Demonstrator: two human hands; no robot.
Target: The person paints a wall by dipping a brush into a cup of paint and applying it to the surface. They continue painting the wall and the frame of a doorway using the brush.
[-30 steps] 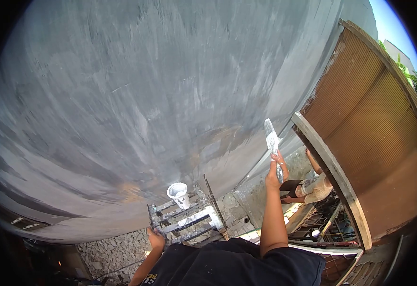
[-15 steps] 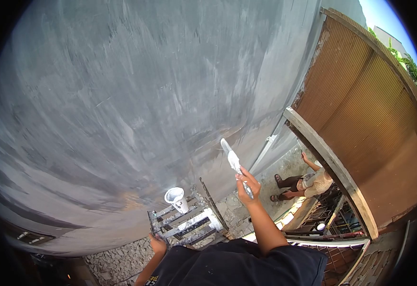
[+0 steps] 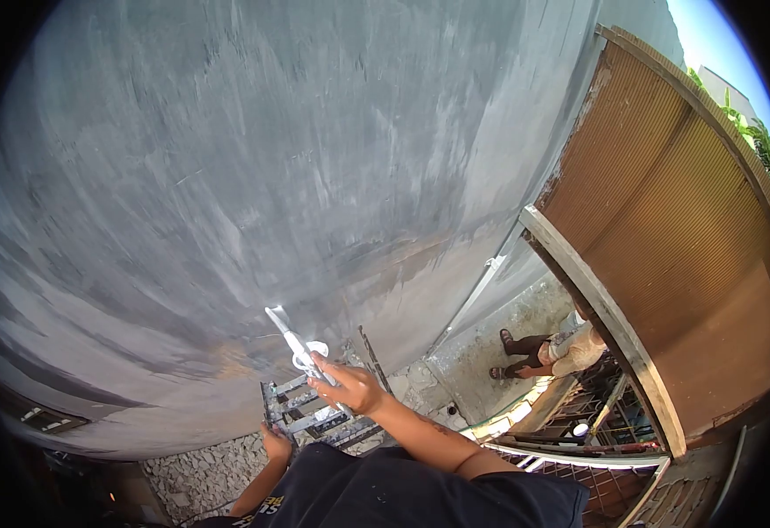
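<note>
A paint-smeared paintbrush is in my right hand, fingers wrapped round its handle and bristles pointing up and left toward the wall. In this view the brush overlaps a small white paint bucket, which stands on top of a paint-spattered ladder. My right hand and the brush hide much of the bucket. My left hand is closed on the near left edge of the ladder top. Grey, streaky paint covers the tall wall in front of me; lower down it looks brownish.
Rubble lies along the foot of the wall. To the right, a wooden beam borders a brown corrugated panel. Below, a person in sandals is on the concrete floor, partly behind the beam. Metal grating lies at lower right.
My right hand has swung the paintbrush left and down, from the wall at centre to over the bucket. My left hand stays on the ladder. The person below has shifted slightly behind the beam.
</note>
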